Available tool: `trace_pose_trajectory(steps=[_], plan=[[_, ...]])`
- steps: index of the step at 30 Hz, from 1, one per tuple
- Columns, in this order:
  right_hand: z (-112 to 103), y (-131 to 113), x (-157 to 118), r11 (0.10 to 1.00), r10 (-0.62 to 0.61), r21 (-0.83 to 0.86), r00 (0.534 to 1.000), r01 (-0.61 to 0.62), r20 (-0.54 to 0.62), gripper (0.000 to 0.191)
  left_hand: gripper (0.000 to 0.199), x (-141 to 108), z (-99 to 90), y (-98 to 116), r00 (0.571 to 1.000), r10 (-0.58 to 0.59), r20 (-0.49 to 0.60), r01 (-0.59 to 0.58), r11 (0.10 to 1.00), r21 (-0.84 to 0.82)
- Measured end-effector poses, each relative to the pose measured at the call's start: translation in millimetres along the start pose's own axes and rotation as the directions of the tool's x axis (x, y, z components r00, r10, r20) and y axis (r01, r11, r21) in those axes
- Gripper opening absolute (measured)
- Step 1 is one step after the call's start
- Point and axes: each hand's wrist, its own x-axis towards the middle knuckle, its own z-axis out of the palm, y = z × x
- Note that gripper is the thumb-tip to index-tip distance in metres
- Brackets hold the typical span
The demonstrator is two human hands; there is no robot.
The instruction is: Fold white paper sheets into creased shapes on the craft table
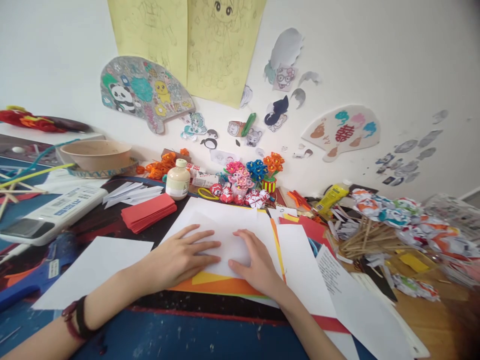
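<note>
Both hands rest on a sheet of white paper (225,215) lying over orange and yellow sheets (225,284). My left hand (187,255) lies flat on the paper with its fingers spread. Facing it from the right, my right hand (257,260) curves over the sheet, thumb and fingers apart, with nothing in it. Beyond my left hand is a stack of red paper strips (149,212). Another white sheet (97,267) lies left of my left wrist. To the right of my right hand is a folded-looking white paper piece (303,265).
A blue glue gun (41,280), a white power strip (56,212) and a beige bowl (95,154) stand left. A glue bottle (178,180) and small craft flowers (257,170) line the back. Wooden sticks (363,237) and wrapped paper balls crowd the right.
</note>
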Motion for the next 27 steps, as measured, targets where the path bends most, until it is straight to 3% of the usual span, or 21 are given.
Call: trace_pose_trajectory(steps=[6, 17, 27], plan=[[1, 1, 0, 1.000, 0.006, -0.013, 1.000, -0.006, 0.013, 0.056, 0.034, -3, -2.0, -6, 0.999, -0.012, -0.045, 0.012, 1.000, -0.003], [-2, 1, -2, 1.000, 0.018, -0.020, 0.999, -0.017, 0.046, 0.054, 0.037, -7, -2.8, -14, 0.999, 0.005, -0.033, -0.003, 0.999, 0.052], [-4, 1, -2, 1.000, 0.015, -0.024, 0.998, -0.014, 0.056, 0.051, 0.031, -21, 3.2, -41, 0.986, -0.141, -0.089, 0.148, 0.986, 0.078]])
